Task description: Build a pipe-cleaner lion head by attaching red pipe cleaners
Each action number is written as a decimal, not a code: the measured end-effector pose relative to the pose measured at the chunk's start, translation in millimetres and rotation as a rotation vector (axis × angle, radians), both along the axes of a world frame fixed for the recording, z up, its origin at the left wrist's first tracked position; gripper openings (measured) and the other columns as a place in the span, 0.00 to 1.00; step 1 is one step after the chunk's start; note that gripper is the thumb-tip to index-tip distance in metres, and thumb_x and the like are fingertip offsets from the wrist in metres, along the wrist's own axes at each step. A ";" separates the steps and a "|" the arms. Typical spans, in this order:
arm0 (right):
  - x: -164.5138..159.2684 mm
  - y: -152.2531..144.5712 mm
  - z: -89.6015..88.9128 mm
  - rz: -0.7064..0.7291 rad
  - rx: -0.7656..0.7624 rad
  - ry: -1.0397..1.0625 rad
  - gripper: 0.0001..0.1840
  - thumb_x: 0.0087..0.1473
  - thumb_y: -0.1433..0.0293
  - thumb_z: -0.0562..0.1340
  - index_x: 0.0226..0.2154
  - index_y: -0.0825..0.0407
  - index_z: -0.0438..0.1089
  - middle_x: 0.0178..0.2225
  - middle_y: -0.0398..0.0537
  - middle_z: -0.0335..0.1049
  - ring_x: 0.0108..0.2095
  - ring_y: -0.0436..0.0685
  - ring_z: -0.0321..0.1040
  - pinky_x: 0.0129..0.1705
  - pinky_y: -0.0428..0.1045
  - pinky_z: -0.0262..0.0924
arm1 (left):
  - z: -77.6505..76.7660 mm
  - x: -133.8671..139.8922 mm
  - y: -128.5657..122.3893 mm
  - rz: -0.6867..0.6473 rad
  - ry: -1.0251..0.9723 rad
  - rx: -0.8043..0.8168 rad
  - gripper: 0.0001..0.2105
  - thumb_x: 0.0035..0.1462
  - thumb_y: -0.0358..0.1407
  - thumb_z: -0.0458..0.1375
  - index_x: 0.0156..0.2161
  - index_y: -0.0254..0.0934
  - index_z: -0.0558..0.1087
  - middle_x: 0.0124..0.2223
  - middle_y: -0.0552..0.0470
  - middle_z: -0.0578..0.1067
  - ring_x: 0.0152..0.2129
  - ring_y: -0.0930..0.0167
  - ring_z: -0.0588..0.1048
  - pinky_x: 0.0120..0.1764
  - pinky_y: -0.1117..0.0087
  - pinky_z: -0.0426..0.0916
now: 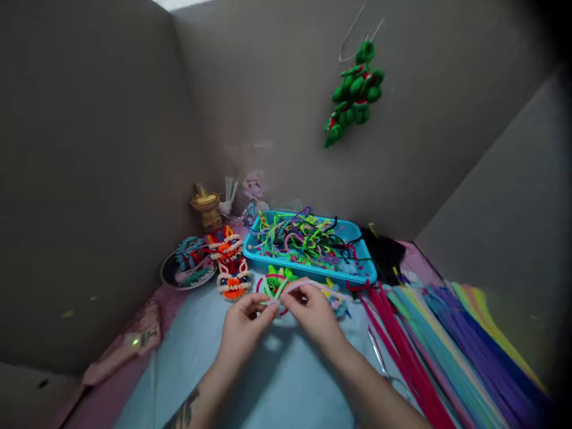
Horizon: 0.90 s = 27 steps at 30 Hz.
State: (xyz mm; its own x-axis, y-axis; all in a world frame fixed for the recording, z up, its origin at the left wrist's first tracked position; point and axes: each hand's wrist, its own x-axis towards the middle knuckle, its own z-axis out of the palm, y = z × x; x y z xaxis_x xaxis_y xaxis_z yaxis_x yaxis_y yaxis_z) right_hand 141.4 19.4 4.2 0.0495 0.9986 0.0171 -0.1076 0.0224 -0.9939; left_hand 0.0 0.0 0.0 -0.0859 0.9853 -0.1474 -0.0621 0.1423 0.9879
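Both hands meet above the light blue table cover, fingers pinched close together. My left hand (pixel 245 325) grips a pale green pipe cleaner (pixel 282 288) near its lower end, which is partly hidden by the fingertips. Between thumb and forefinger, my right hand (pixel 315 316) pinches a pale pink pipe cleaner (pixel 328 289) whose free end reaches out to the right. The two strands cross at the fingertips; whether they are twisted together I cannot tell. Just behind lie a red loop and a bright green fuzzy piece (pixel 286 273), partly covered by the hands.
A blue tray (pixel 364 274) of tangled pipe cleaners stands behind. Orange lion-face figures (pixel 233 280) and a bowl (pixel 167 280) are at left. Scissors (pixel 378 348) and bundled pipe cleaners (pixel 465 339) lie right. A power strip (pixel 134 345) runs along the left edge. A green ornament (pixel 357 89) hangs above.
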 end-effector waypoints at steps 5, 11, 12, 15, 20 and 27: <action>14.1 5.4 -1.1 -0.014 -0.038 0.103 0.19 0.40 0.56 0.67 0.30 0.52 0.68 0.20 0.37 0.62 0.18 0.47 0.55 0.20 0.43 0.49 | -0.2 -9.8 7.2 0.078 0.032 -0.021 0.17 0.36 0.40 0.69 0.31 0.33 0.72 0.21 0.52 0.78 0.20 0.72 0.75 0.28 0.74 0.66; 48.1 11.1 17.0 0.000 -0.094 0.105 0.22 0.40 0.53 0.67 0.30 0.52 0.66 0.22 0.40 0.67 0.19 0.47 0.59 0.18 0.42 0.48 | -3.3 -18.7 10.5 0.126 0.127 0.031 0.18 0.39 0.41 0.68 0.34 0.33 0.73 0.23 0.52 0.77 0.21 0.71 0.74 0.27 0.74 0.64; 52.2 12.2 18.5 0.027 -0.105 0.087 0.21 0.38 0.55 0.69 0.28 0.53 0.67 0.21 0.42 0.68 0.18 0.47 0.59 0.18 0.42 0.48 | -3.7 -19.3 10.6 0.129 0.155 0.042 0.18 0.40 0.42 0.67 0.35 0.32 0.73 0.23 0.52 0.77 0.21 0.70 0.74 0.27 0.73 0.64; 57.8 14.7 17.5 0.142 -0.127 -0.075 0.18 0.36 0.60 0.70 0.28 0.56 0.71 0.19 0.42 0.68 0.17 0.47 0.59 0.19 0.43 0.49 | -4.5 -19.5 10.6 0.124 0.195 0.054 0.18 0.41 0.43 0.67 0.35 0.32 0.73 0.23 0.51 0.77 0.21 0.70 0.74 0.27 0.72 0.63; 53.6 14.9 7.5 0.241 -0.111 -0.321 0.08 0.39 0.67 0.66 0.24 0.55 0.71 0.18 0.42 0.67 0.18 0.49 0.61 0.21 0.44 0.52 | -5.2 -19.5 10.6 0.127 0.208 0.055 0.18 0.41 0.43 0.66 0.35 0.32 0.73 0.23 0.52 0.76 0.21 0.70 0.73 0.27 0.72 0.63; 44.2 10.9 2.6 0.235 -0.016 -0.453 0.03 0.38 0.74 0.62 0.18 0.54 0.68 0.17 0.40 0.65 0.20 0.49 0.59 0.23 0.44 0.51 | -5.4 -19.7 9.8 0.125 0.222 0.060 0.19 0.42 0.43 0.66 0.36 0.32 0.72 0.24 0.51 0.76 0.21 0.70 0.73 0.28 0.72 0.63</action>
State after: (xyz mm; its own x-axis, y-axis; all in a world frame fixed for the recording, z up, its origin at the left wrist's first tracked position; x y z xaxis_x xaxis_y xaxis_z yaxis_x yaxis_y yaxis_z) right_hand 185.5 30.4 6.9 -0.1854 0.9822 -0.0303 0.3335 0.0339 -0.9421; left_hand -19.7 9.8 -5.4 -0.2315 0.9714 -0.0531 0.1434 0.0880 0.9857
